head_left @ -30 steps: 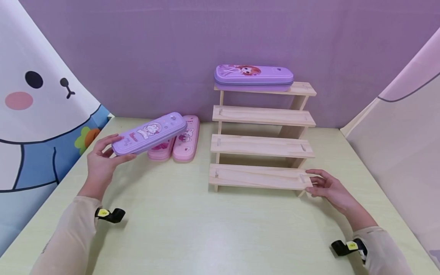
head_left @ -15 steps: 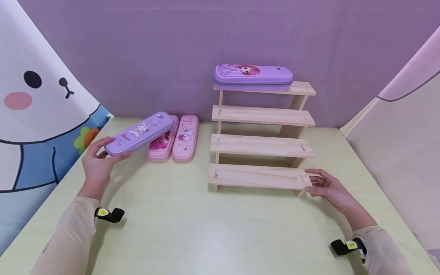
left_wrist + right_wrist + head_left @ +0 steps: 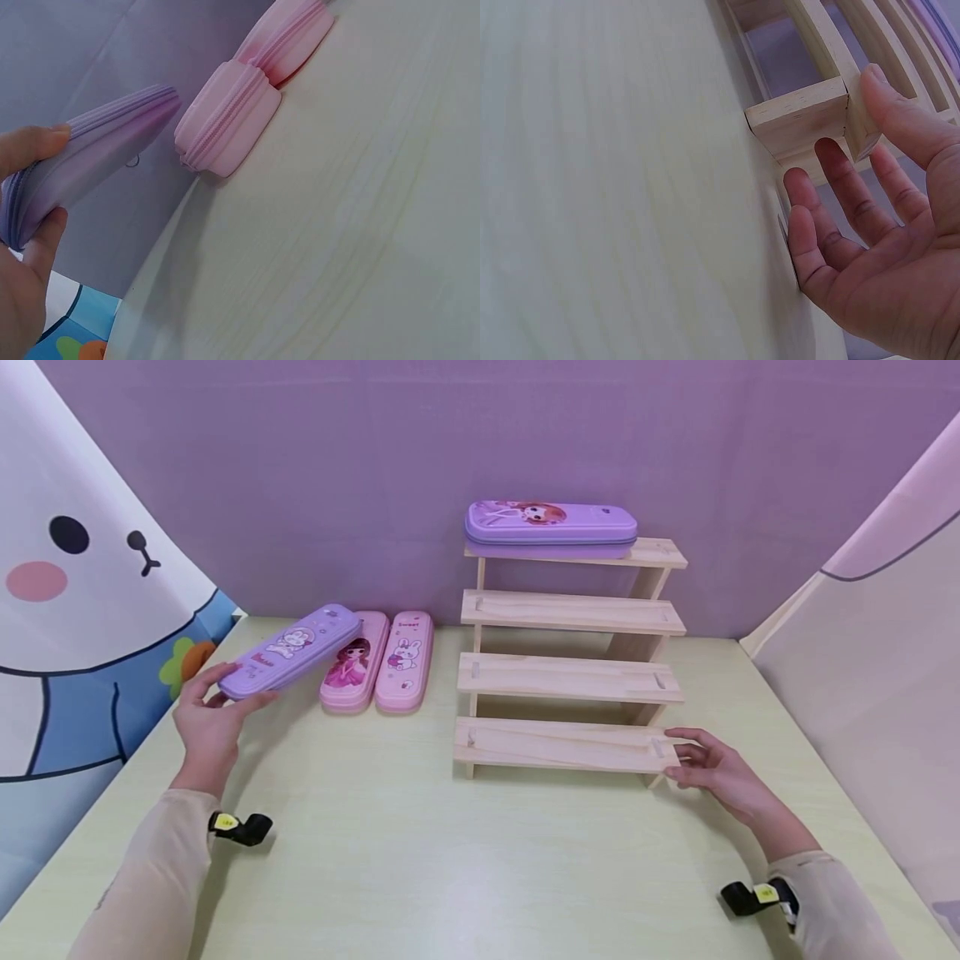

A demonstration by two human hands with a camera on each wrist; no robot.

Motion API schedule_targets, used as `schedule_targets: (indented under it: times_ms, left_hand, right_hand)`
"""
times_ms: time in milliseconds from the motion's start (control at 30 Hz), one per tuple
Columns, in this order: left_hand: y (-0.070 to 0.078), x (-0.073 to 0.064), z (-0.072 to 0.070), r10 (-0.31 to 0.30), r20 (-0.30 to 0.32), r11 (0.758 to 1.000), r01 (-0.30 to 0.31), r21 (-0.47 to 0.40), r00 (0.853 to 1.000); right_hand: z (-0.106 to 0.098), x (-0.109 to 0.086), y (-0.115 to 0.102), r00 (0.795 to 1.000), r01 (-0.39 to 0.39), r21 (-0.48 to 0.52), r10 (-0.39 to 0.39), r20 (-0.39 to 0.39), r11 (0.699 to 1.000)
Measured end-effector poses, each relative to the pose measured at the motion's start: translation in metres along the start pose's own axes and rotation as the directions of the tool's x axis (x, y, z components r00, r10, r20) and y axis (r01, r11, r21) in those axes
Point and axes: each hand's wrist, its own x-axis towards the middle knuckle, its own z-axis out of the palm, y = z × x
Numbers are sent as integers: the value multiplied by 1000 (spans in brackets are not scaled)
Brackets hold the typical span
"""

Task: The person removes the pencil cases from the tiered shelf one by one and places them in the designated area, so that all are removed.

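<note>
At left, the left hand [image 3: 210, 727] is pinching the tilted lilac case [image 3: 288, 652], best held clear of the pink cases [image 3: 405, 664], while at lower right the right hand [image 3: 712, 777] is gripping the wooden stand [image 3: 566, 743].

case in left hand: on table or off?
Off. The left hand grips the lilac case by one end; the left wrist view shows its underside clear of the table.

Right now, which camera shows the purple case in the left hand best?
The head view, because the purple case shows its printed top there, almost whole. The left wrist view shows mostly its plain underside; the right wrist view doesn't show it.
</note>
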Motion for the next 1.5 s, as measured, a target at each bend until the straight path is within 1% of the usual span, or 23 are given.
schedule_targets:
  times_ms: [100, 300, 467, 567, 633, 833, 933, 1100, 1167, 1333, 1400, 1500]
  left_hand:
    - [-1, 1, 1, 5, -13, 1000, -5, -14, 1000]
    - [-2, 0, 3, 39, -39, 997, -42, -68, 998]
    - [-3, 0, 6, 61, -69, 997, -64, -40, 996]
    - [-4, 1, 8, 61, -84, 998, -63, -21, 995]
    - [-4, 3, 11, 61, -95, 998, -64, -27, 994]
    - [-7, 8, 21, 84, -142, 989, -100, -111, 986]
    - [-9, 11, 25, 73, -154, 985, -96, -145, 985]
    - [-11, 14, 33, 86, -170, 988, -107, -116, 982]
    - [-13, 16, 36, 104, -174, 988, -121, -94, 979]
    - [-20, 19, 41, 144, -177, 985, -158, -70, 974]
    - [-22, 20, 43, 140, -172, 988, -149, -40, 975]
    - [-25, 21, 45, 112, -162, 993, -118, -25, 980]
  right_hand:
    - [0, 0, 0, 1000, 4, 4, -4, 3, 1000]
    - [0, 0, 1, 1000, 8, 8, -8, 6, 1000]
    - [1, 0, 0, 1000, 6, 1, -6, 0, 1000]
    - [1, 0, 0, 1000, 5, 2, -5, -1, 1000]
    - [1, 0, 0, 1000, 4, 2, -4, -1, 1000]
    - [1, 0, 0, 1000, 9, 4, -9, 2, 1000]
    - [2, 0, 0, 1000, 10, 7, -10, 3, 1000]
    - [2, 0, 0, 1000, 11, 10, -11, 1, 1000]
    - [2, 0, 0, 1000, 12, 9, -12, 0, 1000]
    - [2, 0, 0, 1000, 11, 6, -11, -6, 1000]
    - [2, 0, 1, 1000, 10, 4, -10, -8, 1000]
    - [2, 0, 1, 1000, 11, 4, -11, -10, 1000]
